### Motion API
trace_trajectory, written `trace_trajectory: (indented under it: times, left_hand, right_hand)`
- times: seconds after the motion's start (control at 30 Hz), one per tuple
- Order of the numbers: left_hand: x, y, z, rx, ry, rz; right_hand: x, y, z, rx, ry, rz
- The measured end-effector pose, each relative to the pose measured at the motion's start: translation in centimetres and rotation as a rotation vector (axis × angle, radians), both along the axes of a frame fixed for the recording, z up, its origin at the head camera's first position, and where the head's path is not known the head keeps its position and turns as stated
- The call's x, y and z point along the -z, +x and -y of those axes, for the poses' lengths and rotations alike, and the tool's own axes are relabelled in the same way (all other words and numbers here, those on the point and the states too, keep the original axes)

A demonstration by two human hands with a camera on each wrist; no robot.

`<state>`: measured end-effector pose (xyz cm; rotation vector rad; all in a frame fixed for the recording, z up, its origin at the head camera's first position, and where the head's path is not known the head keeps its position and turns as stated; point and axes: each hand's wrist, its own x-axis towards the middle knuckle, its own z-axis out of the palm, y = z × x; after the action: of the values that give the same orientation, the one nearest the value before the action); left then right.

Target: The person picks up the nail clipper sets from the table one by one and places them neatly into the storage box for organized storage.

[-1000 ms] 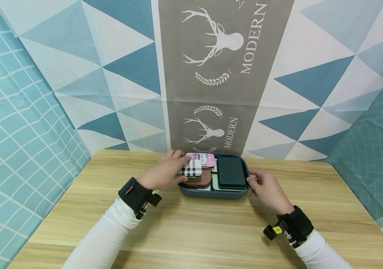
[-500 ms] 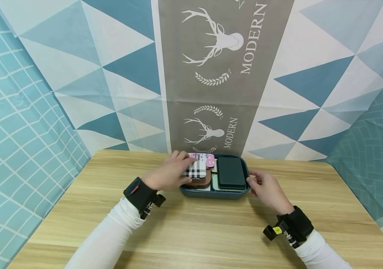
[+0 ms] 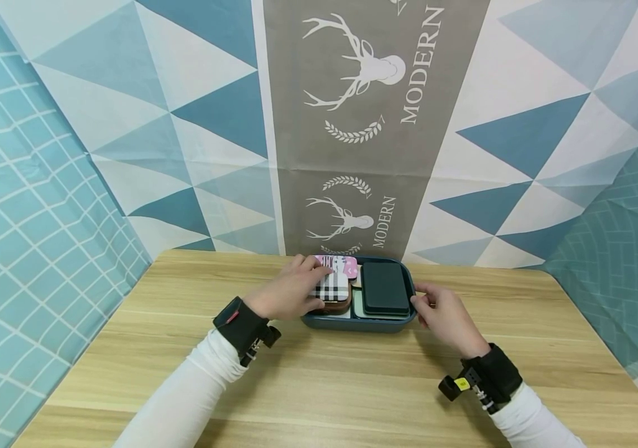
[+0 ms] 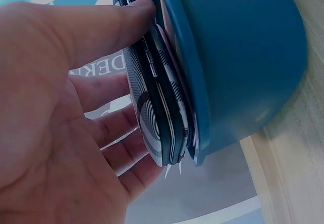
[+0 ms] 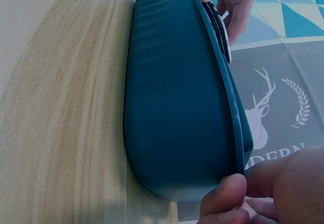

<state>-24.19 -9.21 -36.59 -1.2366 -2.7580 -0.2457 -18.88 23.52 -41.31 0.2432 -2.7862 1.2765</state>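
A dark blue bin [image 3: 352, 324] with rounded ends stands at the back of the table, full of flat cases. My left hand [image 3: 287, 291] holds a black-and-white plaid hinged case [image 3: 334, 287] at the bin's left end, thumb on one edge and fingers on the far side. Beneath it shows part of a brown case [image 3: 339, 307]; a pink patterned case [image 3: 349, 266] lies behind. On the right sits a dark green case [image 3: 385, 287] over a pale green one [image 3: 359, 305]. At the bin's right end, the fingers of my right hand [image 3: 446, 316] pinch its rim.
The wood-grain table [image 3: 352, 386] spreads in front of the bin. A patterned backdrop [image 3: 347, 149] with deer heads rises right behind it. Tiled-pattern sheets [image 3: 33, 236] hang at the left and right sides.
My left hand has moved a little to the right with the plaid case, which covers more of the brown and pink cases. The right hand and bin stay put.
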Motion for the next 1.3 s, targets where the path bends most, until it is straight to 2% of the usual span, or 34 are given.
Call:
trace_trajectory:
  times: [0.27,0.77,1.0,1.3]
  left_hand:
    - [0.7,-0.2,-0.3,0.007,0.003,-0.022]
    - [0.8,-0.1,-1.0,0.015,-0.003,-0.011]
    - [1.0,-0.1,-1.2,0.03,-0.019,-0.035]
    - [1.1,-0.1,-1.3,0.031,-0.027,-0.032]
  right_hand:
    - [0.0,0.0,0.0,-0.003,0.0,-0.002]
    - [0.0,0.1,0.0,0.0,-0.003,0.003]
    - [-0.1,0.1,0.0,-0.003,-0.01,0.008]
    - [0.0,0.0,0.0,-0.009,-0.007,0.004]
